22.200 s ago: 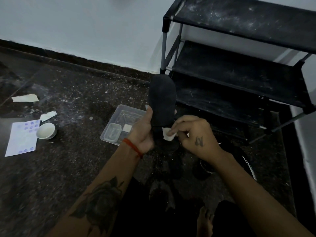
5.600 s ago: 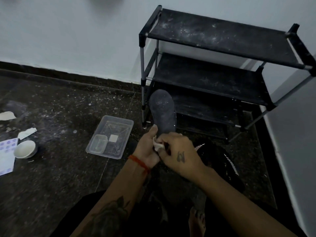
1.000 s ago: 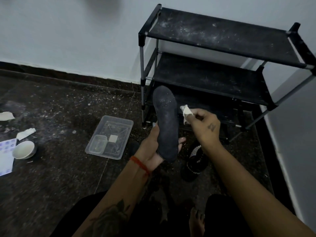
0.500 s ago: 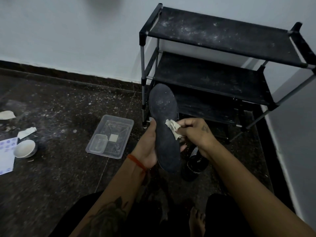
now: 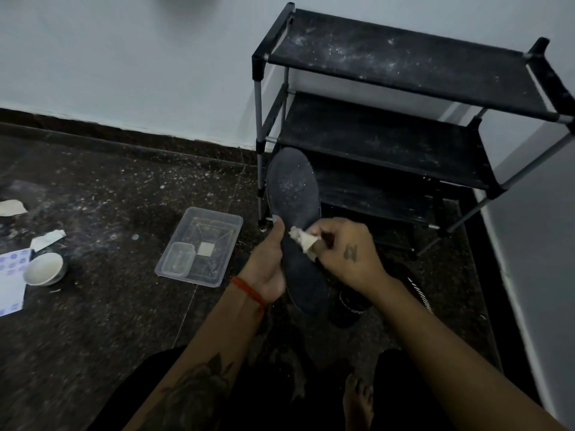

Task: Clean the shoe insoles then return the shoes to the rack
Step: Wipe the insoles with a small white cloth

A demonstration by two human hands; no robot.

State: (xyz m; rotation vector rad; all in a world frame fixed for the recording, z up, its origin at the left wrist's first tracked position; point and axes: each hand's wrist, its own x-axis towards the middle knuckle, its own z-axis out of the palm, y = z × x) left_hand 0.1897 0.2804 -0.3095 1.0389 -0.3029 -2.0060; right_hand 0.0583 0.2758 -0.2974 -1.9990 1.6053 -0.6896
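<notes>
L hand (image 5: 270, 265) gripping insole (image 5: 295, 213), R hand (image 5: 348, 253) fingers pinching wipe (image 5: 301, 239) on it

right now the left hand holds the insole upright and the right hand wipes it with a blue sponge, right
Not quite. The left hand does hold the insole upright, but the head view shows the right hand wiping it with a small white cloth, not a blue sponge.

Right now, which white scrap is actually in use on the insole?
The crumpled wipe pinched in the right hand, pressed on the insole that the left hand holds. The two other scraps lie untouched on the floor, far left.
</notes>
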